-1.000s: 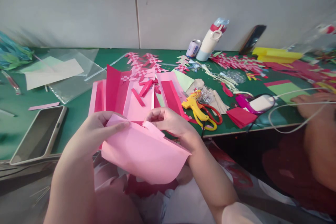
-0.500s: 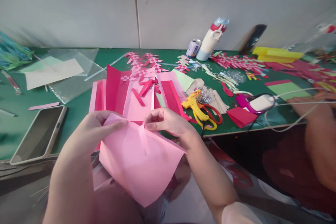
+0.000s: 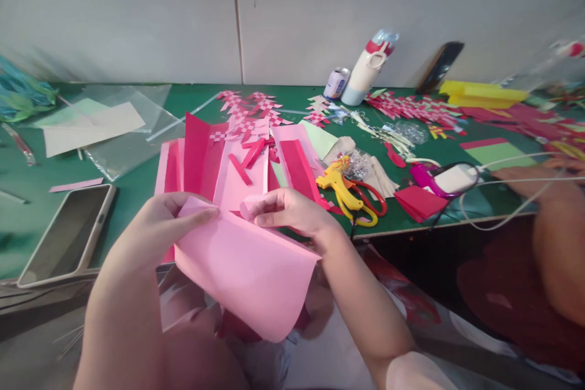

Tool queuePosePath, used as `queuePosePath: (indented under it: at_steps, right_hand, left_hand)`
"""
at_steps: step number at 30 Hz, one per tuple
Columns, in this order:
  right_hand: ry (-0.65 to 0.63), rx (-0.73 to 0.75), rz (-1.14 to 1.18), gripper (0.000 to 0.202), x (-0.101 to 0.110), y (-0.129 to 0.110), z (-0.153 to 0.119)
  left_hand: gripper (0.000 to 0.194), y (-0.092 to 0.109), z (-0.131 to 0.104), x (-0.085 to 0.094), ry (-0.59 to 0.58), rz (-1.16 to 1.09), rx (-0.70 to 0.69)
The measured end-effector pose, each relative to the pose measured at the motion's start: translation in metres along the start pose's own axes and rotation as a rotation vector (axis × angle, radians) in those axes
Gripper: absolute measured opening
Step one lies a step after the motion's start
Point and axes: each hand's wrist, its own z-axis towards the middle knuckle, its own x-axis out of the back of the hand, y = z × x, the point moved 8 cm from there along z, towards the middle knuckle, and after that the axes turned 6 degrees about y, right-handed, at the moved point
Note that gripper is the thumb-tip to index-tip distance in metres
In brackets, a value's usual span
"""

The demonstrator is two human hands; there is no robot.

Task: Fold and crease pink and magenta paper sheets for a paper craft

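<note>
A large pink paper sheet (image 3: 247, 268) hangs curved in front of me, over the table's near edge. At its upper left corner my left hand (image 3: 178, 216) is closed on it, the thumb on top. My right hand (image 3: 286, 213) is closed in a pinch just above the sheet's top edge. A small curled pink paper strip (image 3: 247, 208) sticks out from its fingertips. Whether those fingers also touch the sheet I cannot tell. Behind both hands lie folded dark pink and light pink papers (image 3: 201, 161), with short dark pink strips (image 3: 241, 169) on top.
A phone (image 3: 68, 231) lies at left. Yellow-handled pliers or cutters (image 3: 347, 192) and red-handled scissors (image 3: 373, 194) lie at right, near a white charger (image 3: 457, 178) with cables. Woven checkered paper pieces (image 3: 249, 113), a can (image 3: 336, 84) and a bottle (image 3: 369, 73) stand behind. Another person's arm (image 3: 543, 186) rests at far right.
The pink strip, hanging down over the sheet before, is now curled up at my right fingertips. The sheet's lower edge has risen and bends more. My left hand has barely moved.
</note>
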Motion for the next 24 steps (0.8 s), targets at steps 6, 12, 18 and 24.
queuePosePath:
  at_steps: [6, 12, 18, 24]
  right_hand:
    - [0.012, 0.019, 0.013, 0.027, 0.0009, 0.0007, 0.0013]
    - [0.048, 0.084, -0.011, 0.024, 0.0031, -0.0029, 0.0012]
    - [0.019, 0.075, -0.006, 0.027, 0.0039, -0.0027, 0.0003]
    - [-0.056, -0.021, -0.049, 0.029, -0.0003, 0.0043, -0.0018]
  left_hand:
    - [0.045, 0.0041, -0.0021, -0.0015, -0.007, -0.031, 0.026]
    - [0.047, 0.0018, -0.0014, 0.0016, 0.015, -0.011, 0.013]
    - [0.044, 0.0012, -0.0015, 0.002, 0.03, -0.025, 0.024]
    - [0.044, 0.0089, -0.004, 0.0005, 0.045, 0.072, -0.002]
